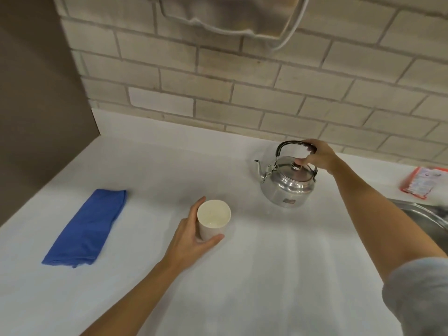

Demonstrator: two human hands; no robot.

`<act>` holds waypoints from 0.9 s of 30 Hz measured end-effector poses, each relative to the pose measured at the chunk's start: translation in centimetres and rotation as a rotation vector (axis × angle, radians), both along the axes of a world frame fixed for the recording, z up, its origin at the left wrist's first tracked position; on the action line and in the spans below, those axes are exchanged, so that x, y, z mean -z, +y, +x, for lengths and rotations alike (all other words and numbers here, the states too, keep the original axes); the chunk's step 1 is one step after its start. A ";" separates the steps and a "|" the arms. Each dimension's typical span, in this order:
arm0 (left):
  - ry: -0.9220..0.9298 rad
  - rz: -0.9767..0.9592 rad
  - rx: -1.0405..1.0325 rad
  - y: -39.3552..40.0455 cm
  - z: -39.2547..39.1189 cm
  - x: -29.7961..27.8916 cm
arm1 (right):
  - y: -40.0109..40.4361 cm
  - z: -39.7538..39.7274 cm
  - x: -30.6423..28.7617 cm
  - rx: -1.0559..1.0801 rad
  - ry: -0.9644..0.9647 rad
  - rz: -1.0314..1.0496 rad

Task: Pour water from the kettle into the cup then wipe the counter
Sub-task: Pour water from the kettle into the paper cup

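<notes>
A white cup (213,215) stands upright on the white counter (266,263), near its middle. My left hand (191,241) wraps around the cup's left and front side. A silver kettle (287,185) with a black handle sits further back and to the right, its spout pointing left. My right hand (320,156) grips the top of the kettle's handle, thumb near the lid knob. The kettle rests on the counter. A folded blue cloth (88,229) lies flat at the left.
A brick wall runs along the back, with a towel (225,13) hanging above. A steel sink (429,219) cuts into the counter at the right edge. A red-and-white packet (423,181) lies behind the sink. A dark panel bounds the left side.
</notes>
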State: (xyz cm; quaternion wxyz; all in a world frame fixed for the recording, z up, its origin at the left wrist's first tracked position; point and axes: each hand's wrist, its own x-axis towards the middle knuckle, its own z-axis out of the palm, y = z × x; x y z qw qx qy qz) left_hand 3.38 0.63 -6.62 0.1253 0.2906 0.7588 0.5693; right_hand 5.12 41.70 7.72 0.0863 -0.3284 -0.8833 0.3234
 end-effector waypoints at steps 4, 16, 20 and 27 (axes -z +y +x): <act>0.010 0.009 -0.004 0.1 0.1 0.0 | -1.0 0.3 -0.9 -0.014 0.005 0.151; 0.065 -0.016 -0.020 -0.1 0.0 0.2 | -4.1 1.2 -2.6 -0.085 0.013 0.317; 0.069 -0.045 -0.032 0.0 -0.3 0.6 | -6.0 2.2 -4.7 -0.113 0.072 0.380; 0.186 -0.103 -0.097 0.1 -0.7 1.4 | -10.3 4.1 -7.8 -0.263 0.153 0.376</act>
